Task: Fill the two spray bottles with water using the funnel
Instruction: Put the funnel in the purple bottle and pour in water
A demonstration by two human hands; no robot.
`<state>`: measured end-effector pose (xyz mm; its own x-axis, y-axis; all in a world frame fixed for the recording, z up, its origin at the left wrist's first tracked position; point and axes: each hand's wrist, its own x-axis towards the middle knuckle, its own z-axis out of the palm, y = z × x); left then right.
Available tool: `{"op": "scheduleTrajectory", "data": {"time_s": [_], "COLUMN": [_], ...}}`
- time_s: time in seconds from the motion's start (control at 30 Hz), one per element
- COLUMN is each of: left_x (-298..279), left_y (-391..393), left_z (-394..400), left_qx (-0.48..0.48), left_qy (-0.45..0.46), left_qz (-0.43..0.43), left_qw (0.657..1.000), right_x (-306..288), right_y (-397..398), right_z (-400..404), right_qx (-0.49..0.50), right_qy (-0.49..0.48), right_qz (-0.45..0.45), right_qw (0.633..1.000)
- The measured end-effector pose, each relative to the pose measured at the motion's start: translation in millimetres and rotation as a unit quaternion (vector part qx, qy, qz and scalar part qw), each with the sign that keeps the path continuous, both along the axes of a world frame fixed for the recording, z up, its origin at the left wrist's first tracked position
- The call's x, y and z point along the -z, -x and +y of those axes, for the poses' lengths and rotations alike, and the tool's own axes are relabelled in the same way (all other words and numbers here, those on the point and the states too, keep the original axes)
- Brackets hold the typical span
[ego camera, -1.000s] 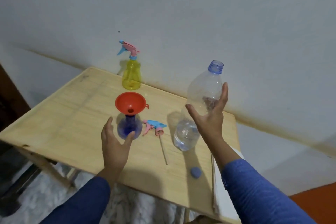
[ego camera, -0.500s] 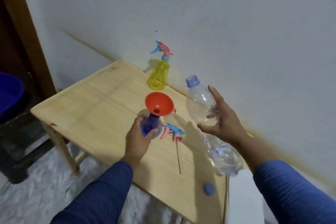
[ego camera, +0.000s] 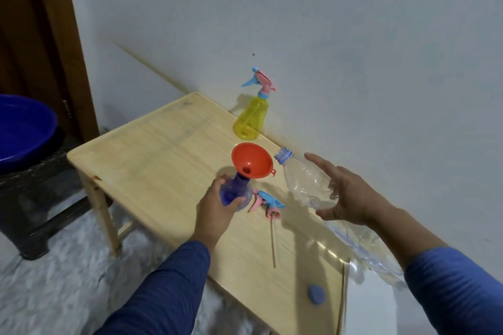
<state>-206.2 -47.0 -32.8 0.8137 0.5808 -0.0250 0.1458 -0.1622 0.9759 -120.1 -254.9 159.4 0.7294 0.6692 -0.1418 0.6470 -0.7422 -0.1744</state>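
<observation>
Gripping the blue spray bottle at its belly, left hand curled round it on the wooden table. Red funnel seated in the bottle's neck. Right hand holds the clear water bottle tilted, fingers spread along its side; open mouth just beside the funnel rim, possibly touching. Loose sprayer head lies by the blue bottle. Yellow spray bottle upright near wall, capped. Blue cap near table's front edge.

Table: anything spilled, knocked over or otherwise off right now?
No spill visible. The sprayer head lies loose beside the blue spray bottle, and the blue cap lies near the table edge; both seem deliberately removed.
</observation>
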Motion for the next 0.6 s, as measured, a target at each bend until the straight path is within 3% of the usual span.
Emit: {"op": "scheduleTrajectory", "data": {"time_s": [0.6], "left_x": [-1.4], "left_y": [-0.5], "left_z": [1.3], "left_qx": [0.001], "left_qy": [-0.013], "left_qz": [0.003], "left_qw": [1.000], "right_x": [-18.7], "right_y": [0.6], "right_z": [11.8], "right_qx": [-0.028], "right_qy": [0.072], "right_qz": [-0.016], "right_qw": [0.997]}}
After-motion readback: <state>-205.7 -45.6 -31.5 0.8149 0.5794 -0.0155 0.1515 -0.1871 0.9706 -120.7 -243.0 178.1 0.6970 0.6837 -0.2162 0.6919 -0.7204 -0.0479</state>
